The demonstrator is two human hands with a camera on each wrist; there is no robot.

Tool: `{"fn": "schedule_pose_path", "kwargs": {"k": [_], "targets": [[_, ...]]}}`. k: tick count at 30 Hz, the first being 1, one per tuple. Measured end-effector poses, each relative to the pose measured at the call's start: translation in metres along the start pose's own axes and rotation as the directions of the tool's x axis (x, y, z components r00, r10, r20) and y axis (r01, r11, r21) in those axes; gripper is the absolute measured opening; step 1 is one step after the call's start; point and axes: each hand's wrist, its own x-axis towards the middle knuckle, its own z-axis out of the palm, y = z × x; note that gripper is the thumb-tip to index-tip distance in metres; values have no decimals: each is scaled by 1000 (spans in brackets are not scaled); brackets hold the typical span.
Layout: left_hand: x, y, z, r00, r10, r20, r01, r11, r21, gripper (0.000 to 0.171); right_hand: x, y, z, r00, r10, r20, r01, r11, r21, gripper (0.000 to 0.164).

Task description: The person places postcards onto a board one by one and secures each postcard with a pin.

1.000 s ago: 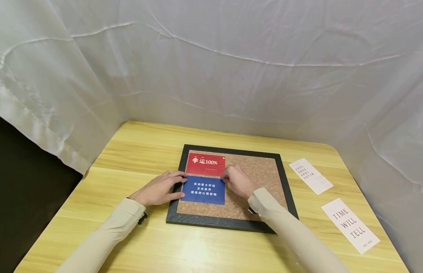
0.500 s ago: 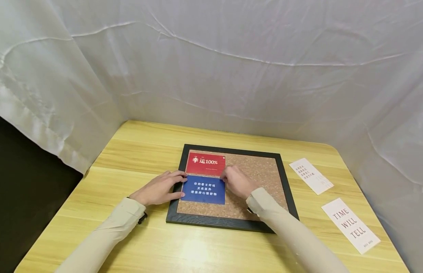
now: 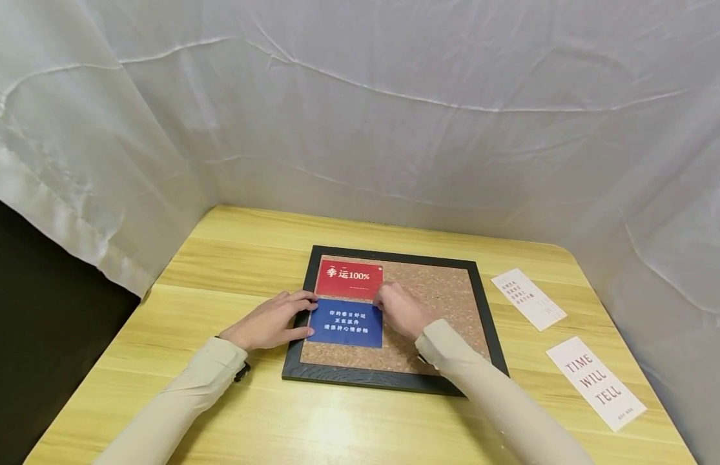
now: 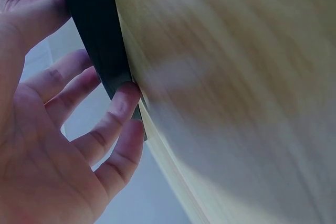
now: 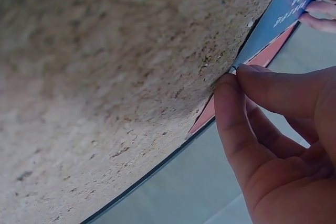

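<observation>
Below mid-view, the blue card (image 3: 346,324) lay on the corkboard (image 3: 448,290). My right hand's (image 3: 403,310) fingers pinched what seemed a pin (image 5: 233,69) at its upper-right corner; my left hand (image 3: 272,321), fingers loosely extended, touched its left edge. I judged this the pinning step, wanting a firm push next.

Gap btwn frame (image 3: 484,310) & wht cards (image 3: 528,299)

Rough cork board (image 3: 441,290), wood-grained frame (image 3: 371,378)
Smooth white paper cards (image 3: 596,385) lie at four o'clock on a glossy wood-grain surface (image 3: 330,426); creased, satiny cloth (image 3: 360,142) hangs at twelve.
</observation>
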Motion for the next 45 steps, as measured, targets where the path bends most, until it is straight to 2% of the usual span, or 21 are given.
{"fn": "schedule_pose_path", "kwargs": {"k": [10, 20, 30, 33, 40, 45], "targets": [[0, 2, -1, 1000, 0, 0, 0, 1000, -3, 53, -1, 0, 1, 1000, -2, -12, 2, 1000, -16, 29], [0, 3, -3, 1000, 2, 0, -2, 1000, -2, 53, 1, -2, 2, 999, 40, 1, -40, 999, -1, 28], [0, 6, -2, 1000, 0, -2, 0, 1000, -8, 53, -8, 12, 0, 998, -45, -36, 49, 990, 130, 36], [-1, 6, -2, 1000, -5, -2, 5, 1000, -11, 53, -11, 15, 0, 997, -57, -58, 65, 988, 138, 40], [-2, 4, -1, 1000, -15, -9, 15, 1000, -14, 53, -16, 15, 1, 998, -14, -62, 22, 991, 130, 28], [-2, 4, -1, 1000, -13, -9, 13, 1000, -15, 53, -17, 12, 2, 998, -10, -57, 14, 997, 80, 24]]}}
